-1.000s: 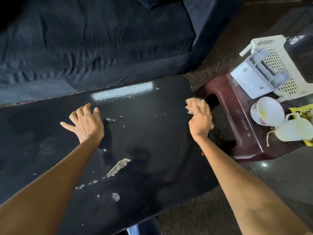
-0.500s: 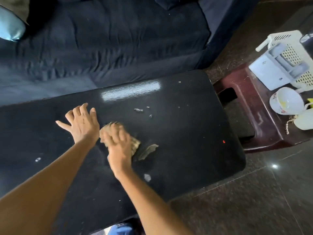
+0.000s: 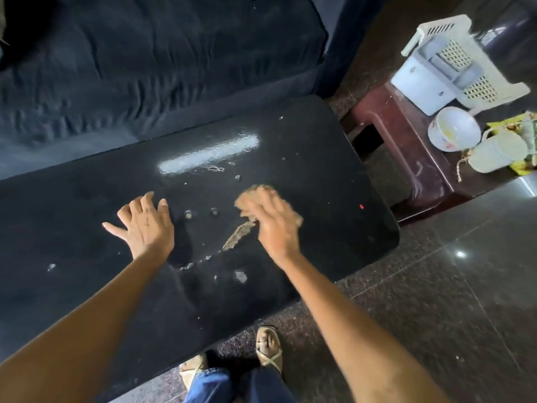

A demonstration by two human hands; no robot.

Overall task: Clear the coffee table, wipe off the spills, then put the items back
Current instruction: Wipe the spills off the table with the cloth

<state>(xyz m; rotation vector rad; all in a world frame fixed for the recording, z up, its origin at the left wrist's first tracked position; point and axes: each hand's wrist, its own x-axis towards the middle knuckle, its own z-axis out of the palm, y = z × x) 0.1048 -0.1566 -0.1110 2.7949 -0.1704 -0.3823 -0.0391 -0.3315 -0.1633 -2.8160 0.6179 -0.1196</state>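
The black glossy coffee table [image 3: 319, 175] fills the middle of the view. My right hand [image 3: 273, 225] presses a tan cloth [image 3: 255, 193] flat onto the tabletop right of centre. A pale streak of spill [image 3: 236, 238] lies just left of that hand, with small droplets [image 3: 241, 276] scattered around it. My left hand [image 3: 143, 225] rests flat on the table with fingers spread, holding nothing. The removed items stand on a dark red stool [image 3: 398, 135] to the right: a white bowl [image 3: 453, 128], a white mug [image 3: 497, 152] and a white plastic basket [image 3: 462, 62].
A dark blue sofa [image 3: 145, 68] runs along the far side of the table. Polished dark floor tiles [image 3: 436, 286] lie right of and in front of the table. My feet in sandals [image 3: 268, 347] stand at the near table edge. A yellow packet [image 3: 523, 123] sits behind the mug.
My right hand with the cloth swept from the table's right end to beside my left hand, then back rightward to the centre. The left hand stayed flat in place.
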